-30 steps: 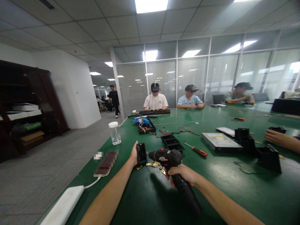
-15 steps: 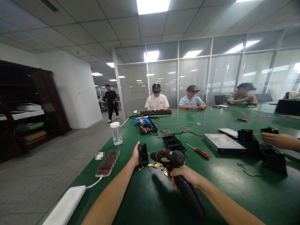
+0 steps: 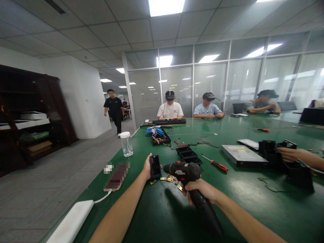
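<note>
Left hand (image 3: 147, 168): fingers around black case (image 3: 155, 166), beside brass pieces (image 3: 170, 178) on worktop (image 3: 243, 216). Right hand (image 3: 199, 189): fingers wrapped on power drill (image 3: 182, 170), nose toward case. Looks like drill-driving step; next move likely calls for steady case, aligned tip.

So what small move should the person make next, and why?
Probably use the right hand to ease the power drill into line with the black case: the left hand holds that case with its hollow side showing, and the drill's nose points toward it, though whether they touch is unclear.
</note>
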Tool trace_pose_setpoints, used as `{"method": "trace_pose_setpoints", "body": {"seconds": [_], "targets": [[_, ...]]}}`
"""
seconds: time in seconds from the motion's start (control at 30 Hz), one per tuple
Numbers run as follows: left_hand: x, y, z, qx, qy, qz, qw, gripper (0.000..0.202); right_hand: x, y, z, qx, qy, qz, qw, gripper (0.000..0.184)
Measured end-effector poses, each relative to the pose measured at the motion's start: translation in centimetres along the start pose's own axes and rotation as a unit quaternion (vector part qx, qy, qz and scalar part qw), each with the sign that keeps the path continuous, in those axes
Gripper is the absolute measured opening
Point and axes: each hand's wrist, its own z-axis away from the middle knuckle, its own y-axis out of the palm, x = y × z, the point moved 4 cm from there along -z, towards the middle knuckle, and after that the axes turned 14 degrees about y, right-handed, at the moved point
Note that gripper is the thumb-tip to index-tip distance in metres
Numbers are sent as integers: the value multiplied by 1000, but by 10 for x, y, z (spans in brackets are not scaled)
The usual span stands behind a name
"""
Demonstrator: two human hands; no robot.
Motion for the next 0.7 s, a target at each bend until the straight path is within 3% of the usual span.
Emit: {"method": "trace_pose_setpoints", "body": {"seconds": [0.33,0.7], "targets": [[1,-1,-1,15,0,-6,1000,49,0,2,1,-16,13,-2,1000,18],[-1,1,0,-1,3,-12,1000,47,-1,2,1,11,-5,-6,1000,15]]}}
